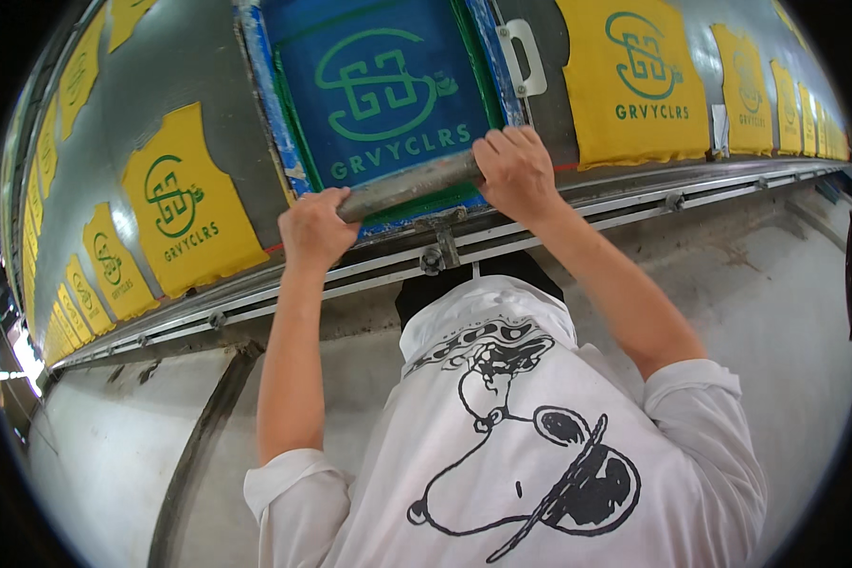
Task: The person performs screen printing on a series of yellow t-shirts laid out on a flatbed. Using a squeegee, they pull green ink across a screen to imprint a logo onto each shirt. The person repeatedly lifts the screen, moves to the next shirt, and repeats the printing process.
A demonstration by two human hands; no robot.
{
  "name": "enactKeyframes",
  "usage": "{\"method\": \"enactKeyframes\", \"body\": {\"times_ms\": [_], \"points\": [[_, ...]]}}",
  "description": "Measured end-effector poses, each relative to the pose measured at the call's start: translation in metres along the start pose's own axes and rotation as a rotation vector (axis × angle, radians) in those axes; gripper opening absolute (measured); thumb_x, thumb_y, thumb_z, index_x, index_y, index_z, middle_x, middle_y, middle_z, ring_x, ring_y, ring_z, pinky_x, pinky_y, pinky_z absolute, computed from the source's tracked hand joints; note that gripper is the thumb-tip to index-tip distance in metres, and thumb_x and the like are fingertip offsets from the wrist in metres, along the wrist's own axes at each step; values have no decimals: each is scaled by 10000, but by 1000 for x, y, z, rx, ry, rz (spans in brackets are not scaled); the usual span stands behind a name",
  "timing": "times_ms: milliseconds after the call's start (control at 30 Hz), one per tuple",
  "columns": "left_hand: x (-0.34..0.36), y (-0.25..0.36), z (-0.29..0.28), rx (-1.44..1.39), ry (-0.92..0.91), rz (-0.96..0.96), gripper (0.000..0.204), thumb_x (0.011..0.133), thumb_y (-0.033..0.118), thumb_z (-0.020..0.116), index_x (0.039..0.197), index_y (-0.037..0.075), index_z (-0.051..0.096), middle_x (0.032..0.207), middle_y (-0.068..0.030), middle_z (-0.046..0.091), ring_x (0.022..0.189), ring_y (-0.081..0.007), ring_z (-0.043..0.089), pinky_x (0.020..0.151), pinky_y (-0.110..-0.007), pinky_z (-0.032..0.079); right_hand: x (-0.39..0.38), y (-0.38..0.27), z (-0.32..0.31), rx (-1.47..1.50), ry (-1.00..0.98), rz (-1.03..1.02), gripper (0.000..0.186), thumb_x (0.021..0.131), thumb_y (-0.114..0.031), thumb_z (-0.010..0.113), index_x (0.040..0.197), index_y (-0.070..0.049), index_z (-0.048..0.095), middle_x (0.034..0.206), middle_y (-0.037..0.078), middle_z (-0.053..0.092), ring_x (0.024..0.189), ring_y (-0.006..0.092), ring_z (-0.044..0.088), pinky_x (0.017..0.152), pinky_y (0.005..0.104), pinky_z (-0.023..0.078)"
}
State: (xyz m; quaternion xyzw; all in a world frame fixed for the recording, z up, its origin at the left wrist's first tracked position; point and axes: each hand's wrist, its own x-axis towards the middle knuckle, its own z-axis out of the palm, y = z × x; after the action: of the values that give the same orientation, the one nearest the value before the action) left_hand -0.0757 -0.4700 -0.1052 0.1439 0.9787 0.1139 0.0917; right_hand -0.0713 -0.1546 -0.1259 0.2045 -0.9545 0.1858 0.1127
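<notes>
My left hand [317,230] and my right hand [518,173] are closed around the two ends of a long grey squeegee [412,184]. It lies slightly slanted across the near end of a screen printing frame [289,156], its right end a little farther from me. Beyond the squeegee, the frame's blue mesh [298,71] shows a green emblem with lettering under it. Green ink [490,66] lines the inner edges of the mesh. The squeegee's lower edge is hidden from view. What lies beneath the frame cannot be made out.
Yellow cut fabric panels with green prints, such as one on the left [185,204] and one on the right [634,85], lie along the dark table [232,123]. A white handle [528,59] sticks out from the frame's right side. A metal rail [625,206] runs along the table's near edge.
</notes>
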Motion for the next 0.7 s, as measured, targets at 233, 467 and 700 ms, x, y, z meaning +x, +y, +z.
{"method": "enactKeyframes", "body": {"times_ms": [233, 467, 700], "points": [[-31, 20, -1, 46, 39, 78, 547, 676, 169, 839, 1203, 104, 706, 1206, -104, 714, 1131, -294, 653, 976, -447, 493, -35, -6, -18, 222, 66, 91, 545, 823, -453, 794, 1098, -3, 658, 1077, 151, 639, 1066, 356, 590, 945, 435, 440], [-27, 63, 16, -61, 53, 306, 627, 695, 37, 750, 1311, 43, 633, 1334, -132, 657, 1244, -306, 601, 1072, -446, 444, 40, 118, 1, 323, 290, 607, 624, 936, -486, 694, 1269, 36, 616, 1222, 245, 635, 1202, 390, 565, 995, 464, 463], [-10, 68, 9, -199, -183, 255, 578, 757, -27, 630, 1330, 45, 619, 1347, -167, 653, 1216, -349, 627, 1020, -438, 513, 85, 121, 36, 508, 142, 935, 615, 901, -491, 693, 1318, -43, 632, 1208, 201, 694, 1161, 364, 643, 997, 440, 491]]}}
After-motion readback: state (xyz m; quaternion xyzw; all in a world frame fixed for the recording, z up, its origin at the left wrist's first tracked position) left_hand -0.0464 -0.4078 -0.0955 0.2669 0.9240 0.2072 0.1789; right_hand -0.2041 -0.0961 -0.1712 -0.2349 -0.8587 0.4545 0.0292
